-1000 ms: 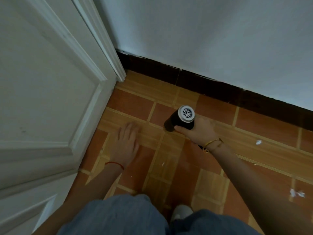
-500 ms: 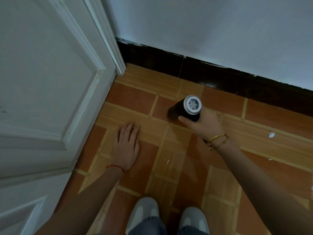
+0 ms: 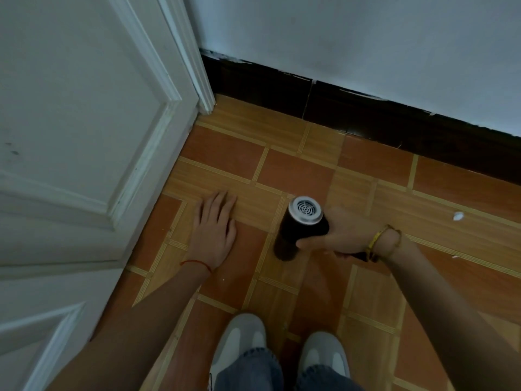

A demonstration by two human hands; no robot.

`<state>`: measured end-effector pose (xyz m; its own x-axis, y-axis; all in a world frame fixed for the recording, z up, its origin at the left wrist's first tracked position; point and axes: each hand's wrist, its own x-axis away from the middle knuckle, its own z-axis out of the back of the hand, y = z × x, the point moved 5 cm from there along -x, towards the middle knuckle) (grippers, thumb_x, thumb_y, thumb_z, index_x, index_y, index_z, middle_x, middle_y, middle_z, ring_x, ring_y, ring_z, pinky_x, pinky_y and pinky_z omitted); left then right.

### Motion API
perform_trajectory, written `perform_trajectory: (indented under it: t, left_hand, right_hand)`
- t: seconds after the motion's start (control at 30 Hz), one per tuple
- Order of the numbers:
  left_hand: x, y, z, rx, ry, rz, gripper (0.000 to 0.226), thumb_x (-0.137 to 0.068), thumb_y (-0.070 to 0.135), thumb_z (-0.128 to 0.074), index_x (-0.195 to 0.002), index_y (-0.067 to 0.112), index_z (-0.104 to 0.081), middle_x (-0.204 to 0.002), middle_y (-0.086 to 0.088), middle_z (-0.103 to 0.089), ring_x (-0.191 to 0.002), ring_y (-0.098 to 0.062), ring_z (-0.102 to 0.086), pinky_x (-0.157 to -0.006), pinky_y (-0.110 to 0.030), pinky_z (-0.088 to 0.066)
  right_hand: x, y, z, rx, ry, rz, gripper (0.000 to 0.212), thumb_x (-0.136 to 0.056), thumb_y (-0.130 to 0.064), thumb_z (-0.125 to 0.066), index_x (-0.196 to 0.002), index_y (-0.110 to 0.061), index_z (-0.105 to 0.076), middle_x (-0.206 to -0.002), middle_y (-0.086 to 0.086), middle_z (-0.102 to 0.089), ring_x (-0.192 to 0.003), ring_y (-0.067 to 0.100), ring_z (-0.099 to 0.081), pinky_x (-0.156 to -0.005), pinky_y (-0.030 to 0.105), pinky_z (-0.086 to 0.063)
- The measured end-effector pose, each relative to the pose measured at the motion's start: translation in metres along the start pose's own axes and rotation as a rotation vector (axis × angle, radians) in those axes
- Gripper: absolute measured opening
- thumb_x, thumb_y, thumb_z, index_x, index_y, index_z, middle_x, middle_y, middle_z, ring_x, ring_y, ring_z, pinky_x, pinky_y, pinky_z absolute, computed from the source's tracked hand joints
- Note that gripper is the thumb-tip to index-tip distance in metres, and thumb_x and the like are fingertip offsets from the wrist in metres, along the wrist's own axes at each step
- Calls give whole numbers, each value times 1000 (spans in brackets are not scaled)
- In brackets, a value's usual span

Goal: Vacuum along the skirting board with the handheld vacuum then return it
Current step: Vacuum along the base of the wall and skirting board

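My right hand (image 3: 345, 234) grips a black handheld vacuum (image 3: 296, 232) whose silver vented end faces up towards me. Its nozzle end points down at the tiled floor and is hidden from view. The vacuum is held well short of the dark skirting board (image 3: 366, 114), which runs along the foot of the pale wall. My left hand (image 3: 215, 228) lies flat on the floor tiles, fingers straight, left of the vacuum.
A white panelled door (image 3: 84, 136) fills the left side, its frame (image 3: 197, 80) meeting the skirting board at the corner. Small white scraps (image 3: 458, 216) lie on the tiles at the right. My two white shoes (image 3: 282, 354) stand at the bottom.
My right hand has drawn the vacuum back from the skirting board towards me. The view has risen and tilted, so my shoes now show. My left hand stays flat on the floor.
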<state>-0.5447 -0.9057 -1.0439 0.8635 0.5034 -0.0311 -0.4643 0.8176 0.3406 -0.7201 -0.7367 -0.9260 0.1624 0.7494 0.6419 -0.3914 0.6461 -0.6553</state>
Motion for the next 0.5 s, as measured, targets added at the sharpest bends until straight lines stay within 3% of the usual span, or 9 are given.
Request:
perform_trajectory:
  t: [0.1,0.13,0.23,0.4,0.5]
  left_hand:
    - [-1,2,1,-2,-1,-6,51,-101,26,-37,-151,14,-37,-156,-10,-36,-147,-26,-28,-123,-52,-13]
    - [0,2,2,-3,4,1,51,-101,26,-37,-150,13,-37,-156,-11,-36,-147,-27,-28,-123,-52,-13]
    - [7,-1,9,16,36,76,50,-102,26,-31,-150,13,-38,-155,-11,-38,-147,-27,-27,-123,-52,-12]
    - [28,-11,23,3,104,175,50,-102,24,-30,-150,14,-38,-152,-10,-39,-147,-26,-27,-125,-48,-2]
    - [42,-22,25,-44,116,235,50,-101,23,-32,-151,16,-36,-153,-10,-38,-149,-26,-23,-124,-55,-7]
  right_hand:
    - [8,1,-3,60,125,58,43,-82,-40,-70,-118,-30,-50,-78,-17,-58,-58,-8,-57,-54,8,-44]
    - [10,0,-5,89,153,80,48,-81,-43,-69,-123,-29,-50,-88,-18,-61,-69,-7,-60,-64,10,-46]
    - [10,5,-15,162,112,87,59,-79,-50,-69,-130,-29,-49,-112,-6,-66,-94,13,-63,-84,32,-53]
    - [3,1,-10,139,385,130,55,-81,-48,-67,-127,-23,-52,-108,-7,-63,-97,12,-58,-82,27,-48]
    - [-11,-9,-17,88,301,173,60,-79,-49,-69,-131,-27,-49,-120,-7,-62,-108,13,-58,-91,31,-48]
